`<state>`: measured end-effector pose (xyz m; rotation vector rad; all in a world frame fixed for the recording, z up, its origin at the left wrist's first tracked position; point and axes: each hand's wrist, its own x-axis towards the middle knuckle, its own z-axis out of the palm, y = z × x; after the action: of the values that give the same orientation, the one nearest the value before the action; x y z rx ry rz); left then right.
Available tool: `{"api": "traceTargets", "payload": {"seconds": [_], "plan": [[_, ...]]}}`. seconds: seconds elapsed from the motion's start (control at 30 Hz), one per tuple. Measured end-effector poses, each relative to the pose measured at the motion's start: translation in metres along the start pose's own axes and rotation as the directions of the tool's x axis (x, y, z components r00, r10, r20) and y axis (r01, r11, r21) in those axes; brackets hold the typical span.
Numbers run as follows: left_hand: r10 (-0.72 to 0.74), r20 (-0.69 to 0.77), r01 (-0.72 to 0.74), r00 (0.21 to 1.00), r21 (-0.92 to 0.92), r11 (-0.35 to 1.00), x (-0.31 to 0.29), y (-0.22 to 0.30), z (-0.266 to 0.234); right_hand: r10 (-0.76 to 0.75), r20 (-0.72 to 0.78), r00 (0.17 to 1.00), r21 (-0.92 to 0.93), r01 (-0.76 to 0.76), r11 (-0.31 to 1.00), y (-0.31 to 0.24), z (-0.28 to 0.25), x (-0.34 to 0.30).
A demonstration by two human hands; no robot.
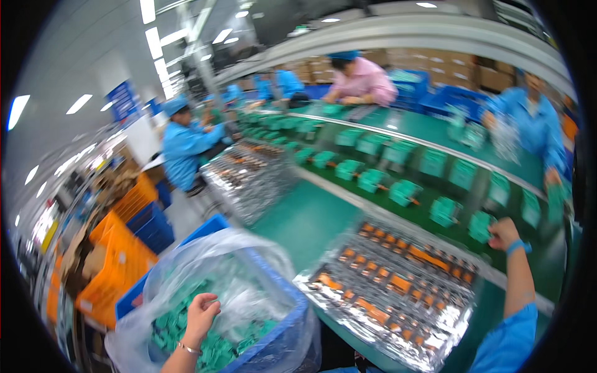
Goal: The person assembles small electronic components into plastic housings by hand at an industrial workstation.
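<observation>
My left hand [202, 314], fingers loosely curled with nothing visible in them, hovers over a blue bin [289, 323]. A clear plastic bag [249, 258] lines that bin, and loose green plastic parts [180, 317] lie inside it. Across the bench, my right hand [505, 235] reaches to the conveyor with its fingers closed at the edge of a green plastic casing [481, 227]. A blue band circles that wrist. Between my arms lies a silvery tray [385, 298] holding rows of orange and dark metallic components. Motion blur hides fine detail.
Green casings [404, 193] stand in rows along the green conveyor [429, 214]. Further trays are stacked [249, 180] at the far left of the bench. Co-workers in blue [189, 146] and pink [364, 81] sit or stand around the line. Orange crates [115, 264] stand at the left.
</observation>
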<state>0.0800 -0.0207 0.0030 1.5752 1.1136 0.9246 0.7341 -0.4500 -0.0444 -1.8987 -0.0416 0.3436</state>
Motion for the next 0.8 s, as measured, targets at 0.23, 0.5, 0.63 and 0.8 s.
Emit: {"api": "traceTargets", "payload": {"seconds": [0.23,0.5,0.63,0.8], "plan": [[-0.031,-0.090,0.085,0.995,0.705,0.704,0.005,-0.068,-0.124,0.064,0.018,0.998,-0.068,-0.063,0.996,0.006,0.012,0.018],[-0.099,-0.079,0.107,0.992,0.941,0.322,0.079,-0.117,-0.150,-0.227,-0.070,0.971,-0.064,0.223,0.973,-0.040,-0.005,-0.079],[-0.180,0.012,0.044,0.984,0.953,0.300,0.109,-0.119,-0.146,-0.282,0.022,0.959,-0.107,0.282,0.953,-0.070,0.020,-0.149],[-0.379,0.005,0.138,0.926,0.926,0.350,0.129,-0.117,-0.149,-0.428,0.230,0.874,0.008,0.438,0.899,-0.105,0.081,-0.224]]}}
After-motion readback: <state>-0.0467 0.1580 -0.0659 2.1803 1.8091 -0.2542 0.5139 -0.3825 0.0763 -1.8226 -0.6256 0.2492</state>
